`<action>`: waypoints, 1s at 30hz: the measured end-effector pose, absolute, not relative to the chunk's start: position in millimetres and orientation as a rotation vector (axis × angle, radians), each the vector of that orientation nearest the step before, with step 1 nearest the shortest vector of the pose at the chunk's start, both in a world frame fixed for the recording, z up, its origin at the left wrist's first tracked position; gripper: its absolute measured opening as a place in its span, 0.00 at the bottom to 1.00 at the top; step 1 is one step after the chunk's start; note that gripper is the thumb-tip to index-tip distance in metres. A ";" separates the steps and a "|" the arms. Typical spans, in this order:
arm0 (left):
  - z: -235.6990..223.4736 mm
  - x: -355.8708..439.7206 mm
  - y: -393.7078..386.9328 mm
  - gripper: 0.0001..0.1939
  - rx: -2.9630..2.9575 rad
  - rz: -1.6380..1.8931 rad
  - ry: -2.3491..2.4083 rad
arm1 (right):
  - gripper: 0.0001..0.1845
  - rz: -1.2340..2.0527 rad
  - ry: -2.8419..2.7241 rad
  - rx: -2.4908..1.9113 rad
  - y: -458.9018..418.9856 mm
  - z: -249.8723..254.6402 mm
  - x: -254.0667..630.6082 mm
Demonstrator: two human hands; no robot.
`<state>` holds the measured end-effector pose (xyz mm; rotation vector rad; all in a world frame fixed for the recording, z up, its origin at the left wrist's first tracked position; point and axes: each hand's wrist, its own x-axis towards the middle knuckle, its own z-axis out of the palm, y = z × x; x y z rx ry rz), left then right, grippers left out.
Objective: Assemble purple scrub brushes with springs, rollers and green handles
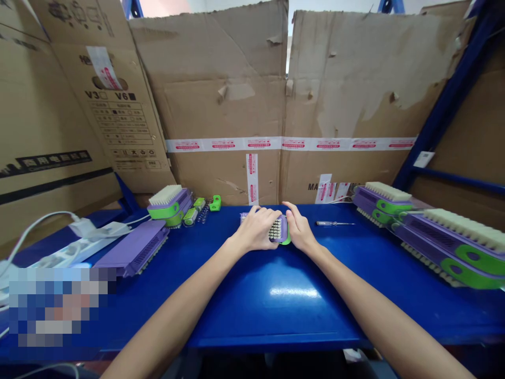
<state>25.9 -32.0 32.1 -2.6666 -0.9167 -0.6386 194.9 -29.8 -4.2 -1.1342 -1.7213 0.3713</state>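
Observation:
Near the middle of the blue table, a purple brush (pixel 278 229) with pale bristles and a green end lies under my hands. My left hand (pixel 256 229) wraps over it from the left, covering most of its body. My right hand (pixel 299 226) is at the green end, fingers stretched out and the thumb side against it. How firmly it touches is hard to tell. A screwdriver (pixel 333 223) lies on the table to the right of my right hand.
At left stand stacked purple-green brushes (pixel 168 205), a purple housing (pixel 132 248), small green parts (pixel 191 216), a green end piece (pixel 215 203), springs and a white power strip (pixel 79 250). More stacked brushes (pixel 453 239) stand at right. Cardboard (pixel 221 105) walls the back.

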 end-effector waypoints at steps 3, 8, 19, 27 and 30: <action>33.3 27.7 -34.2 0.28 -2.673 -0.643 -0.927 | 0.27 0.397 -1.687 -1.168 -29.4 -4.4 196.6; 31.3 31.3 -36.7 0.27 -2.699 -0.602 -0.905 | 0.27 0.451 -1.669 -1.119 -20.3 -9.8 198.3; 26.0 31.7 -25.7 0.34 -2.605 -0.564 -0.993 | 0.24 0.737 -1.500 -1.183 -16.1 -7.7 195.6; 31.5 26.8 -18.9 0.32 -2.686 -0.585 -1.031 | 0.21 0.966 -1.441 -1.137 -16.7 -7.5 183.4; 32.9 24.9 -17.6 0.32 -2.730 -0.560 -1.064 | 0.20 1.020 -1.408 -1.157 -14.2 -9.1 181.6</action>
